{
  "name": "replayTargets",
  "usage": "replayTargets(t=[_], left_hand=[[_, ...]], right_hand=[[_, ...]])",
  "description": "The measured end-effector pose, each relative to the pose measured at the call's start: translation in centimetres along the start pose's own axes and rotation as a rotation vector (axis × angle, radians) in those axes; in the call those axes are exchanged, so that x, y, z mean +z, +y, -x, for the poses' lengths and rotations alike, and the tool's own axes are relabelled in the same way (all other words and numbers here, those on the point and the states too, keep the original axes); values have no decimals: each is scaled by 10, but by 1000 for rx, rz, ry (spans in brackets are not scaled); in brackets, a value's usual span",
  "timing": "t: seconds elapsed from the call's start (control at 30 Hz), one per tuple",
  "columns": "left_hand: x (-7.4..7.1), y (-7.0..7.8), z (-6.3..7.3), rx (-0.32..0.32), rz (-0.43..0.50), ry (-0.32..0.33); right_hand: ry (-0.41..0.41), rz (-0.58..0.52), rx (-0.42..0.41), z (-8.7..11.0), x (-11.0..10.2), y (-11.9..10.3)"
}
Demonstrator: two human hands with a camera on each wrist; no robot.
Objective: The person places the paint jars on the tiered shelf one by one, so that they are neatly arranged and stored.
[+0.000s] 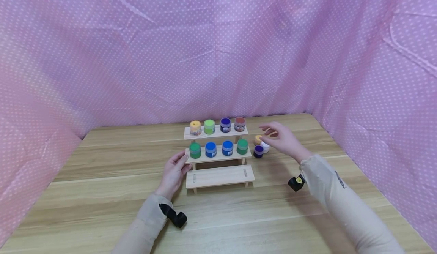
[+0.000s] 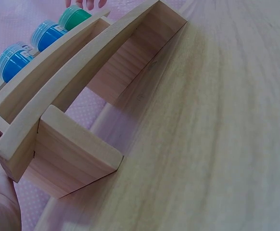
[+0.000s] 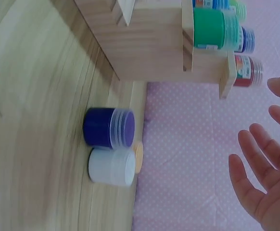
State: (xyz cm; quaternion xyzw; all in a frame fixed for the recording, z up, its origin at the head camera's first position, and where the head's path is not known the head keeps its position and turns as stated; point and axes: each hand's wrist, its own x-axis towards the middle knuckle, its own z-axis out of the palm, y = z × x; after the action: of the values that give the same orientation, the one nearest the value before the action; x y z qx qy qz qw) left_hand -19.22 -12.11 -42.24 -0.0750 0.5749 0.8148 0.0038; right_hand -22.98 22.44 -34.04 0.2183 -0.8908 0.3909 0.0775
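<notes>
Logged eight colour-filled jars (image 1: 211, 150) on two upper tiers of wooden rack (image 1: 220, 176).
Saw left hand (image 1: 173, 173) pinching middle tier's left end; right hand (image 1: 282, 139), fingers spread, near purple jar (image 3: 101, 127), white jar (image 3: 110, 166), yellow jar (image 3: 138, 157).

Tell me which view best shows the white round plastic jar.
The right wrist view: the white round plastic jar appears large, its side and lid visible. The head view shows it small, partly covered by the right hand; the left wrist view lacks it.
</notes>
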Motion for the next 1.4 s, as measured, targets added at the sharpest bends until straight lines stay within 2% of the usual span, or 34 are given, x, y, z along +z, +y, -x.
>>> replayTargets(t=[0.67, 0.9, 1.4], left_hand=[[-1, -1, -1, -2, -6, -2], [-1, -1, -1, 1, 3, 1], [0, -1, -1, 0, 7, 6]], right_hand=[[60, 67, 53, 9, -14, 32], [60, 51, 75, 12, -15, 46], [55, 27, 88, 20, 0, 72]])
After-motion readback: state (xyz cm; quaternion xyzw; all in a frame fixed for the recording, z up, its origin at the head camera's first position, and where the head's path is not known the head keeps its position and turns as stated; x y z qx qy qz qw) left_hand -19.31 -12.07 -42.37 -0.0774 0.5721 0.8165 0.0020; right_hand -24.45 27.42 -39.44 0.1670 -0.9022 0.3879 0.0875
